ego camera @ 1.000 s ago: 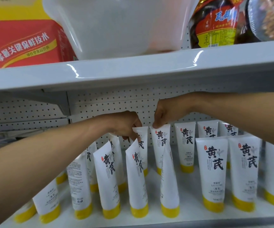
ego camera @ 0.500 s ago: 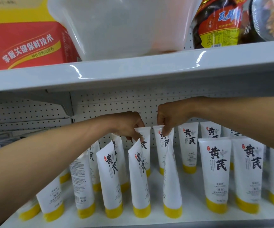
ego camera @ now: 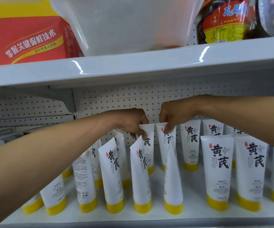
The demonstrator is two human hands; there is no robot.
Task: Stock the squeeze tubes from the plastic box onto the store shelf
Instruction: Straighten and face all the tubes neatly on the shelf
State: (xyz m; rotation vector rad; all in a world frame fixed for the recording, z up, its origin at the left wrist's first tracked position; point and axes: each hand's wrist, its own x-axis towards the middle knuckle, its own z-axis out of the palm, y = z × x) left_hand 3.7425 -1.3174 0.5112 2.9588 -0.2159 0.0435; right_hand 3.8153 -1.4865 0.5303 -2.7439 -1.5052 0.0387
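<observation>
Head view: The left hand (ego camera: 131, 122) is pinching the crimped top edge of one back-row tube (ego camera: 149, 134) between curled fingers and thumb. The right hand (ego camera: 174, 114) is pinching the top edge of the neighbouring tube (ego camera: 161, 145), just beside the first, in the same manner. Both tubes are standing upright, yellow caps down, on the lower shelf (ego camera: 193, 186), near the pegboard panel (ego camera: 116, 99). Further squeeze tubes (ego camera: 216, 170) are standing in rows around them. The translucent plastic box (ego camera: 124, 25) is sitting on the upper shelf (ego camera: 133, 68), between a red carton (ego camera: 26, 38) and a dark packet (ego camera: 223, 22).
</observation>
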